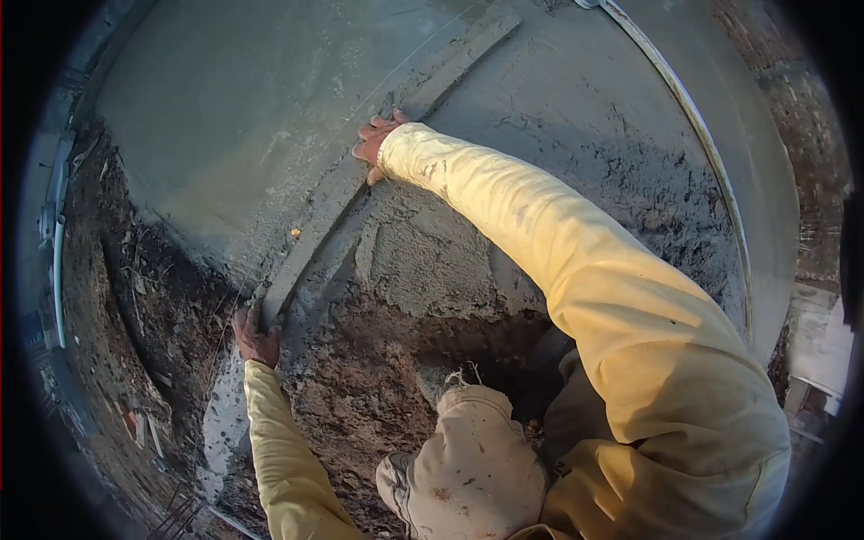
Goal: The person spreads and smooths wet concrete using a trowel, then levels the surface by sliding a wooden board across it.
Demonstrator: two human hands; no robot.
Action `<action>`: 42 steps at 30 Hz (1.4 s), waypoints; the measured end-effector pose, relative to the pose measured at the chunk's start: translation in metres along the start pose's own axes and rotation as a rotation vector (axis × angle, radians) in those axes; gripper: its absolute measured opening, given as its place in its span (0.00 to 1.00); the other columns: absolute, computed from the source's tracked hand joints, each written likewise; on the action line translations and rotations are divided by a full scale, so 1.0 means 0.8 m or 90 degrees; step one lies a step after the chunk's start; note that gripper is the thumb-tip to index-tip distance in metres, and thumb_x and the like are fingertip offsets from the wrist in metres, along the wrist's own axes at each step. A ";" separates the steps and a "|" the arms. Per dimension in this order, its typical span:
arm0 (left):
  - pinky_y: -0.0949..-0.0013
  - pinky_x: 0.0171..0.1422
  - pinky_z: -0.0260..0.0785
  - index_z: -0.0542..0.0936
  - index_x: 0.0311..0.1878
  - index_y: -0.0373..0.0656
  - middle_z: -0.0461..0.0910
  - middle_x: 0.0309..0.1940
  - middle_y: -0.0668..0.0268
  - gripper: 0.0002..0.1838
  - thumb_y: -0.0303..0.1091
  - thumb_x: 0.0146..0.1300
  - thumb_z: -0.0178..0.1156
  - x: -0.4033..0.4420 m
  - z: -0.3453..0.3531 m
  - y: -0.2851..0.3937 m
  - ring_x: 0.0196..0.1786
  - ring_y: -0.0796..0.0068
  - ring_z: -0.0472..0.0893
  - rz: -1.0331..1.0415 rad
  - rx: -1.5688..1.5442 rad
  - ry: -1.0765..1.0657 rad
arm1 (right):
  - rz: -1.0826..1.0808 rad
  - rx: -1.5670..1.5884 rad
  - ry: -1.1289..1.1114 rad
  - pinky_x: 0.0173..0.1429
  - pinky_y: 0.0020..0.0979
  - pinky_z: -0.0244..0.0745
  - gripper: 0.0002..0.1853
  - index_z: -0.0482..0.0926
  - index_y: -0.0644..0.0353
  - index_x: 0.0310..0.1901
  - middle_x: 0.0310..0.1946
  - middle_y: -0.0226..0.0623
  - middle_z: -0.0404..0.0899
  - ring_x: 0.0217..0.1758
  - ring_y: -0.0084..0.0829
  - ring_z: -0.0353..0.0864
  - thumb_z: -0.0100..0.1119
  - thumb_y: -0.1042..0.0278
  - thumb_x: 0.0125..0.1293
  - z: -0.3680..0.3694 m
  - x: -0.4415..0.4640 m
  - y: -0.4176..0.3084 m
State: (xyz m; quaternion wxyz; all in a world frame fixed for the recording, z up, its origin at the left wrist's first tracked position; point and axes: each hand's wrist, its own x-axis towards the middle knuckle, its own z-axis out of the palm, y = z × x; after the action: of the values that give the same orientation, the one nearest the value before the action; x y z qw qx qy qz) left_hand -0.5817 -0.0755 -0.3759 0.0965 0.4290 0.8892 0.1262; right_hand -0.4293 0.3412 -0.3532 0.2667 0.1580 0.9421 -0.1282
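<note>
A long straight screed board [312,232], grey with wet cement, lies slantwise across fresh concrete [441,247]. At its near lower end, my left hand [256,340] is closed round the board. Farther up, my right hand [380,146] grips it with the fingers over the top edge; the sleeve hides part of that wrist. Smooth, watery cement [234,117] lies along the board's far left side. Rougher, textured concrete shows on the right side, under my outstretched right arm.
A thin pale pipe or hose [688,103] curves along the right. Bare brown soil [360,369] drops into a dark hollow near my knee [477,459]. Dirt and scraps [139,427] lie at left, and pale sheets [819,346] at far right.
</note>
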 end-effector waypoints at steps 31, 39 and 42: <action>0.56 0.65 0.63 0.75 0.60 0.45 0.71 0.50 0.56 0.37 0.28 0.39 0.69 0.128 0.070 0.222 0.56 0.51 0.69 0.433 0.026 -0.233 | 0.371 0.246 0.049 0.73 0.58 0.50 0.33 0.70 0.48 0.62 0.67 0.40 0.62 0.74 0.50 0.52 0.62 0.41 0.59 0.205 -0.365 0.118; 0.55 0.63 0.63 0.76 0.58 0.45 0.71 0.48 0.57 0.36 0.28 0.39 0.69 0.120 0.066 0.215 0.55 0.50 0.70 0.465 0.004 -0.257 | 0.393 0.277 0.070 0.73 0.60 0.48 0.33 0.70 0.48 0.62 0.63 0.41 0.65 0.73 0.48 0.54 0.62 0.41 0.58 0.225 -0.383 0.087; 0.55 0.62 0.64 0.76 0.57 0.44 0.72 0.48 0.57 0.35 0.29 0.38 0.69 0.111 0.058 0.218 0.54 0.50 0.70 0.453 0.003 -0.263 | 0.412 0.285 0.031 0.74 0.60 0.47 0.34 0.69 0.47 0.63 0.64 0.40 0.63 0.73 0.47 0.53 0.62 0.41 0.58 0.227 -0.388 0.074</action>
State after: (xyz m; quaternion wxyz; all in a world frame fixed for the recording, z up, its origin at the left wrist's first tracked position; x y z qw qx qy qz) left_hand -0.4943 0.1053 -0.3722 0.2226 0.7262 0.6475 0.0611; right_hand -0.0726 0.2654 -0.3438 0.2302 0.5038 0.7985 -0.2359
